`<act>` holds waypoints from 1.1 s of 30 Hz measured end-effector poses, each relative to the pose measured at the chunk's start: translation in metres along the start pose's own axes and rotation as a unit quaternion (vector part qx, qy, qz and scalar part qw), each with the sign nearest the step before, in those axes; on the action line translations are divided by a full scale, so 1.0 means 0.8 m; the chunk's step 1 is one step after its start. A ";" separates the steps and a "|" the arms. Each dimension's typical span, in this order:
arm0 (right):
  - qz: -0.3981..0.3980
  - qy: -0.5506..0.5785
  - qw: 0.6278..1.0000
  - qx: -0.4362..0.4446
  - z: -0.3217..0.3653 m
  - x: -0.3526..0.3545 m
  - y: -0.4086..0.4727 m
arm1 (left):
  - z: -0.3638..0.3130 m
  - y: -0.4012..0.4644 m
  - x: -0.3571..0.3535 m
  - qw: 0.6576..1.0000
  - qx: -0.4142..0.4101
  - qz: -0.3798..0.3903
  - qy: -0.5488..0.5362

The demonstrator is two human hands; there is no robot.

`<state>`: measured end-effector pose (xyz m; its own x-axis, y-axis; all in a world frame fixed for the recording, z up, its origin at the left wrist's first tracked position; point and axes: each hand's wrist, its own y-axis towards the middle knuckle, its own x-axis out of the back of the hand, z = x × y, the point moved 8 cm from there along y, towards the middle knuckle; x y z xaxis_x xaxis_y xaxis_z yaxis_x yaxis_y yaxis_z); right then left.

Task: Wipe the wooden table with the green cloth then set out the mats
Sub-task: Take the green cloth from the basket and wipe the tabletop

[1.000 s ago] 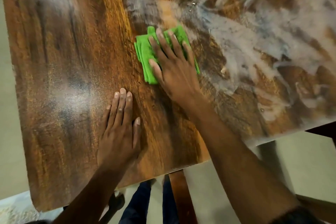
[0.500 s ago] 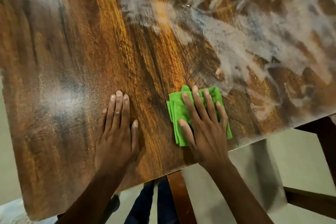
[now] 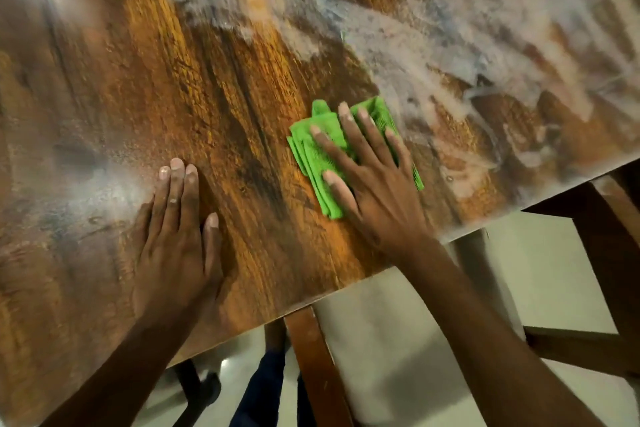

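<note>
Head view. Wiping step under way, by the look of it; mats not in view. Cloth, folded, at centre right of frame, flat on table, near the lower edge. Right hand: released, fingers spread, palm pressing cloth, no grasp. Left hand: released, flat on bare wood at lower left, bracing. Pale streaks across upper right of frame. Recommended: keep palm flat, pressure even; overlap strokes into the streaks; refold to a clean face if smearing occurs.
</note>
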<state>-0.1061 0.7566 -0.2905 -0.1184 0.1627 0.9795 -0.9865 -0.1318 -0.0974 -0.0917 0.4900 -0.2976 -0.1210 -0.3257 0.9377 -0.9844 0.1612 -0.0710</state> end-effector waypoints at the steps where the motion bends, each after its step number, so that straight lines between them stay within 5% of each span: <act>1: 0.012 -0.006 1.000 -0.004 -0.004 -0.002 -0.029 | 0.000 -0.001 0.000 1.000 -0.001 0.000 0.003; 8: 0.019 0.018 0.999 -0.029 -0.021 -0.002 -0.101 | -0.007 -0.003 -0.001 1.000 -0.009 -0.003 0.010; 18: -0.029 0.023 0.999 -0.009 -0.088 0.022 0.123 | -0.007 -0.003 -0.001 1.000 -0.009 -0.025 0.009; 28: -0.006 -0.007 1.000 0.014 -0.111 0.012 -0.085 | -0.004 -0.008 -0.008 0.999 0.002 -0.044 0.006; 33: -0.019 0.044 0.997 -0.059 -0.113 0.015 -0.102 | -0.152 -0.006 -0.026 0.997 -0.062 -0.033 -0.023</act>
<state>-0.0373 0.8577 -0.2868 -0.0846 0.2512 0.9642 -0.9963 -0.0088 -0.0851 -0.0685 0.6096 -0.2757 -0.0657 -0.3804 0.9225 -0.9672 0.2515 0.0348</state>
